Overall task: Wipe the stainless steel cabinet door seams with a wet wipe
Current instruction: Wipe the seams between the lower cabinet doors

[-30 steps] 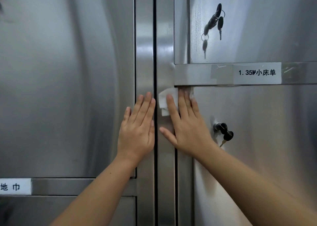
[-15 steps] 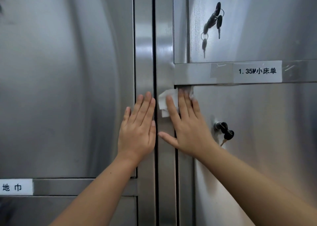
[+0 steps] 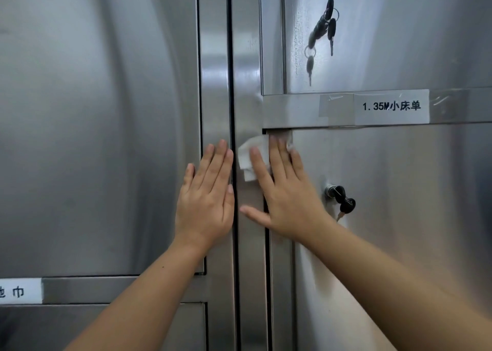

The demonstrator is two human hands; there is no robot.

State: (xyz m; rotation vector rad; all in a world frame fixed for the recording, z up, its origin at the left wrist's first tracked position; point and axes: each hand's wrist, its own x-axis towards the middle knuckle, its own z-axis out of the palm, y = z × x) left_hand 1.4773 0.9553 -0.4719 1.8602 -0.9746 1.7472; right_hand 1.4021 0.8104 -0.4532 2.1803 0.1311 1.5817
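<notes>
Left hand (image 3: 206, 200) lay flat on the left door (image 3: 93, 137) edge, fingers straight and together, holding nothing. Wipe (image 3: 249, 156) sat just right of the centre seam (image 3: 230, 57), at the lower right door (image 3: 399, 217) top-left corner, pressed under the right hand (image 3: 288, 200), fingers straight, thumb spread wide. Key (image 3: 344, 202) in its lock, just right of that hand

Bare left hand (image 3: 205, 204), bare right hand (image 3: 290, 201), short plain nails, small mole on left forearm (image 3: 149, 292)
</notes>
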